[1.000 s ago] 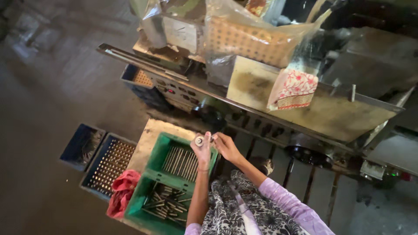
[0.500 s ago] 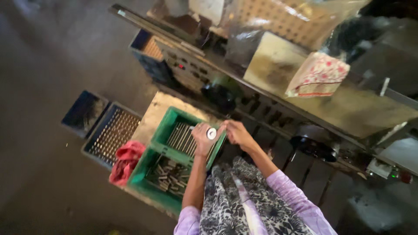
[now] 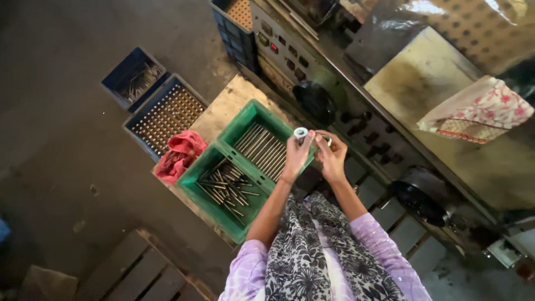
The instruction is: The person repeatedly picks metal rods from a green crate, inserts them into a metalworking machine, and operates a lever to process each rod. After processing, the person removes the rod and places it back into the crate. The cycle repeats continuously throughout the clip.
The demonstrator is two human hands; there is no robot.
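My left hand (image 3: 296,157) pinches a small white roll of tape (image 3: 301,132) at its fingertips. My right hand (image 3: 332,155) is close beside it, fingers curled at the same roll, and a white strip seems to run from the roll to this hand. Both hands hover over the right edge of two green crates (image 3: 233,135) that hold several thin metal rods (image 3: 259,150). The crates rest on a wooden board (image 3: 223,108).
A red cloth (image 3: 179,155) lies left of the green crates. Two blue crates (image 3: 165,114) with small metal parts sit further left on the floor. A long machine (image 3: 356,106) with knobs runs along the right, with a patterned cloth (image 3: 478,111) on top. A wooden pallet (image 3: 134,273) lies lower left.
The view has swung, so crates and machine sit differently in frame. My hands stay together on the white roll, now over the crate's right edge.
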